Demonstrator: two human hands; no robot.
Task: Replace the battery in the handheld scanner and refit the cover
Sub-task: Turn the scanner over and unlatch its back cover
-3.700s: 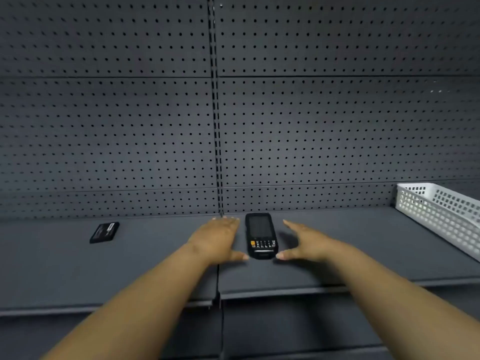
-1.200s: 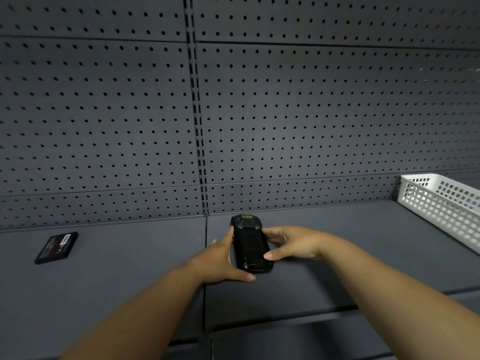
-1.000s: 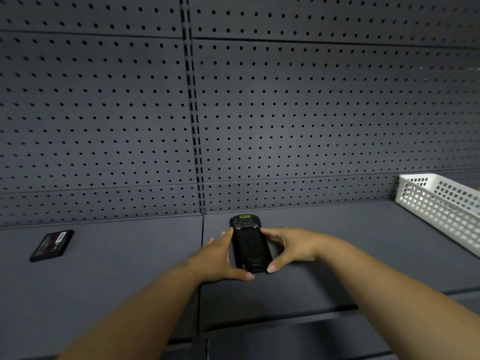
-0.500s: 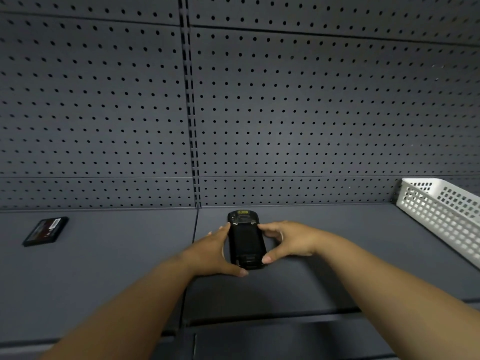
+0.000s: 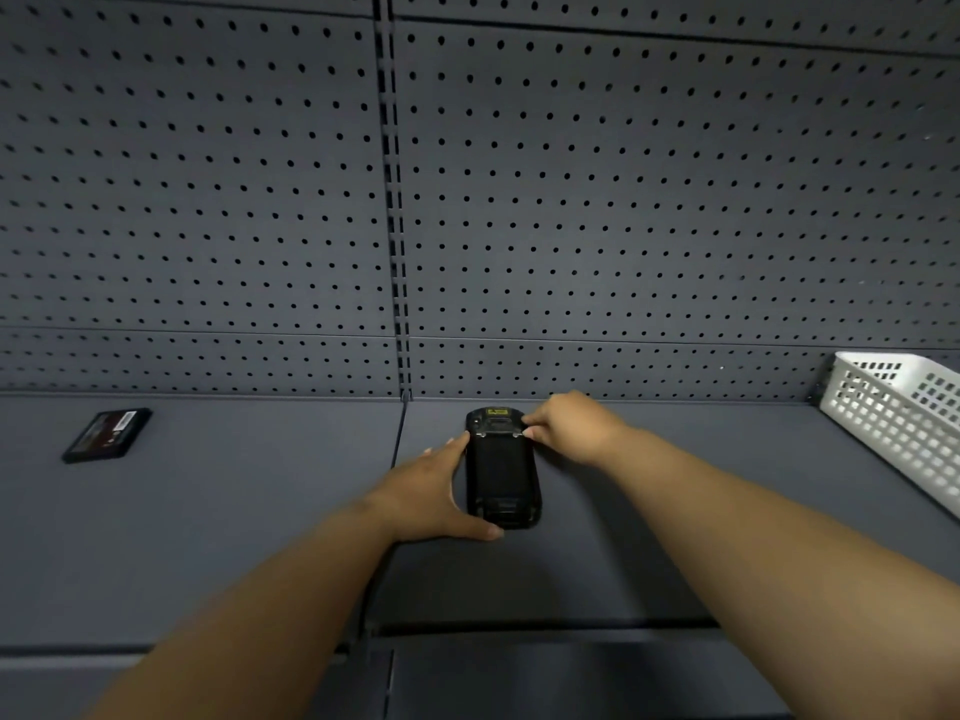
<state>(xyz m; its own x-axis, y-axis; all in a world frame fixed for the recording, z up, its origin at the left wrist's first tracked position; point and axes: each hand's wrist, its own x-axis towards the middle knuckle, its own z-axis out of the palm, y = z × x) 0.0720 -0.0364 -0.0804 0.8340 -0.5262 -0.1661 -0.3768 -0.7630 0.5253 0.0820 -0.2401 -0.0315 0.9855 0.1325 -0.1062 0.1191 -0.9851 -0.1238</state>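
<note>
Spare battery (image 5: 107, 434) lies well apart at far left of shelf (image 5: 208, 537). Our left hand (image 5: 431, 498) cups the face-down scanner (image 5: 501, 467), steadying it; our right hand (image 5: 569, 426) pinches its top edge, likely to free the cover.

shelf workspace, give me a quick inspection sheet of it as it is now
surface: dark grey shelf, bare apart from the items below
job's things: scanner lying back up, cover on; spare battery far left, untouched
clutter: white basket at right
grippers: left hand braces the scanner's side; right hand pinches its top end
cables: nothing seen
surroundings: pegboard wall behind
</note>
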